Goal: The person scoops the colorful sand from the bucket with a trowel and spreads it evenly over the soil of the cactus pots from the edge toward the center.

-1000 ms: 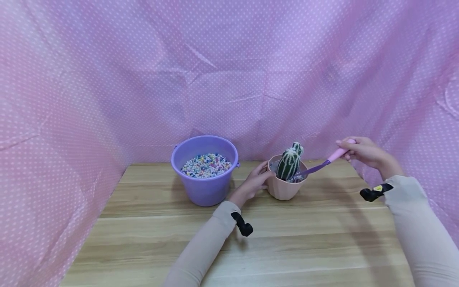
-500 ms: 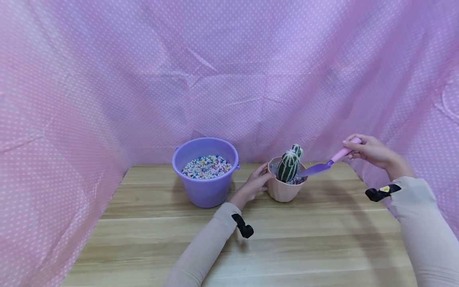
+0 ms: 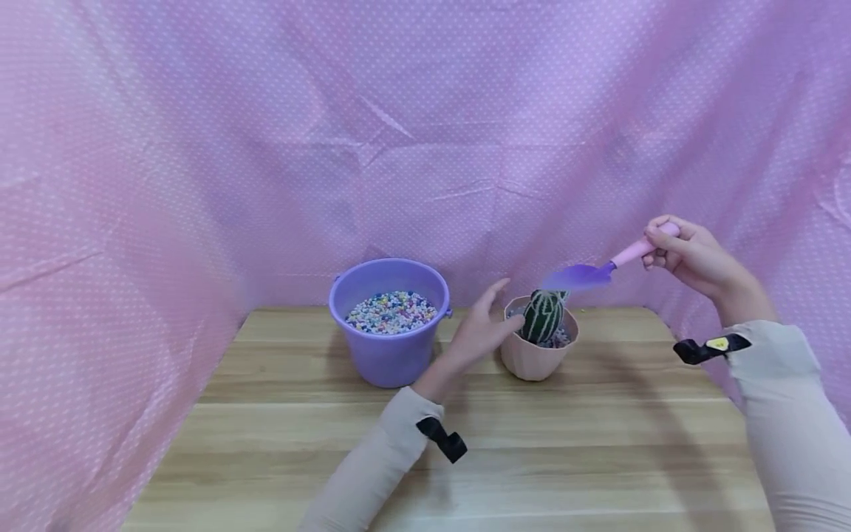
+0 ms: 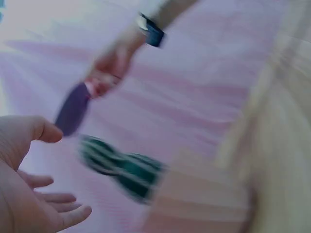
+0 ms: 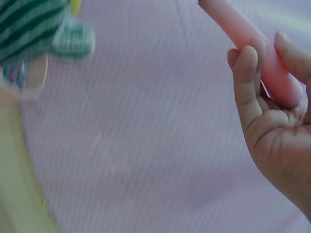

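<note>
My right hand [image 3: 696,258] holds a small trowel [image 3: 577,278] by its pink handle. Its purple blade hangs over the top of a green knitted cactus with white stripes [image 3: 541,321], overlapping it in the head view. The cactus stands in a fluted peach flowerpot [image 3: 534,362], with small beads around its base. Fingers spread, my left hand [image 3: 480,331] is at the pot's left side, thumb near the rim; the left wrist view shows this hand [image 4: 39,189] holding nothing. The right wrist view shows fingers and thumb around the handle [image 5: 279,77].
Left of the pot stands a purple bucket [image 3: 392,356], partly filled with multicoloured beads [image 3: 394,313]. Both stand on a wooden table [image 3: 532,451], near its back edge. Behind them hangs a pink dotted cloth [image 3: 425,148].
The trowel has risen out of the pot to above the cactus, moving up with my right hand. My left hand has let go of the pot's side and opened its fingers.
</note>
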A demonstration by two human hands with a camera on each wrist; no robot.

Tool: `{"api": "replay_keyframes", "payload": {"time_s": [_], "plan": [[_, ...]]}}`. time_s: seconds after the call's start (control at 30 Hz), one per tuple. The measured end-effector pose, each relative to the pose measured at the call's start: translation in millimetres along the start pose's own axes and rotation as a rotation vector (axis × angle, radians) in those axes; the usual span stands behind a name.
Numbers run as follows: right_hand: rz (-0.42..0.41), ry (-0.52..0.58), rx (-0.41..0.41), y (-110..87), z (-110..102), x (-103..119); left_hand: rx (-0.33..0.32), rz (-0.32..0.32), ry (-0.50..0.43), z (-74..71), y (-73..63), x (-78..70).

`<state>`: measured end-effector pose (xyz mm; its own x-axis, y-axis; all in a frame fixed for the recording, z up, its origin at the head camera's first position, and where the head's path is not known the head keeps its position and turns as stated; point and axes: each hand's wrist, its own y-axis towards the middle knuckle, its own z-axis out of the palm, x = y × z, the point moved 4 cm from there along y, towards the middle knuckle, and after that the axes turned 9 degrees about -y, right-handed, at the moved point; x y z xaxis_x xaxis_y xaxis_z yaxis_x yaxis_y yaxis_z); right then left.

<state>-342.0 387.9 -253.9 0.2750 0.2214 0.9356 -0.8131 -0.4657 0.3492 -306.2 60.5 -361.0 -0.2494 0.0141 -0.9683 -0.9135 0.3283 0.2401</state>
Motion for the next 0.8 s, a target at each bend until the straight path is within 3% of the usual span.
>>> {"api": "replay_keyframes", "payload": {"time_s": [0.13, 0.27, 0.4, 0.53, 0.67, 0.8], "plan": [[-0.051, -0.006, -0.067, 20.7, 31, 8, 0.042, 0.178, 0.08, -44.2, -17.6, -34.7], [-0.061, -0.031, -0.115, 48.9, 68, 15, -0.073, 0.232, 0.217, -107.9, -32.8, -48.2], [-0.027, -0.15, -0.184, 81.6, 106, 9, -0.205, 0.134, 0.319, -173.0, -43.3, -37.2], [0.012, -0.423, -0.204, 111.6, 142, -12, -0.211, 0.011, 0.369, -219.3, -49.6, -14.3], [0.041, -0.672, -0.121, 134.4, 181, -42, -0.103, -0.094, 0.331, -240.3, -54.8, 10.3], [0.07, -0.809, 0.014, 150.2, 215, -73, -0.045, -0.137, 0.301, -247.1, -58.5, 26.6]]}}
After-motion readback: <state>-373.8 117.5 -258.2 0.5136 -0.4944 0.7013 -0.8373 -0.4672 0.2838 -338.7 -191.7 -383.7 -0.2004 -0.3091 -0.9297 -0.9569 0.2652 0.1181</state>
